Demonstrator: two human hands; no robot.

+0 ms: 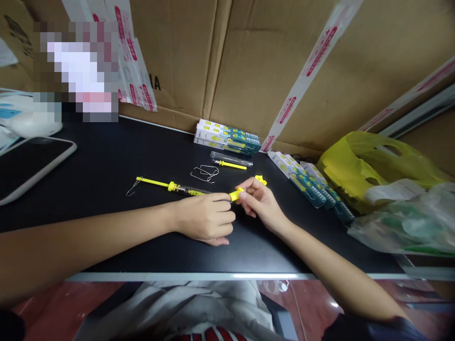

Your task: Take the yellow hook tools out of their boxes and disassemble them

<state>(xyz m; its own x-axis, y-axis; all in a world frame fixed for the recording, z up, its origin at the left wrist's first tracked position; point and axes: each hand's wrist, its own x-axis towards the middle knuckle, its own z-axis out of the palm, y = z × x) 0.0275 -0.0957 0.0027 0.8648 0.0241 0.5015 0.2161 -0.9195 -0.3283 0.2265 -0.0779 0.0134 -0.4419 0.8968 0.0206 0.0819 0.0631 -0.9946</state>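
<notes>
My left hand (pixel 208 219) is closed around the clear tube of a spring scale (pixel 183 189). A yellow rod sticks out of its left end, with a metal hook (pixel 132 187) at the tip. At the tube's right end is a yellow end cap (pixel 236 194), pinched between the thumb and fingers of my right hand (pixel 261 202). The left fingers hide part of the tube, so I cannot tell how far the cap sits on it. Just behind my right hand lie small yellow parts (pixel 261 180).
Beyond my hands are loose wire hooks (pixel 205 174) and another clear tube (pixel 231 158) beside a yellow rod (pixel 232 165). Printed boxes (pixel 227 138) stand against the cardboard; more boxes (pixel 302 182) lie to the right, near plastic bags (pixel 391 175). A phone (pixel 35 163) rests at left.
</notes>
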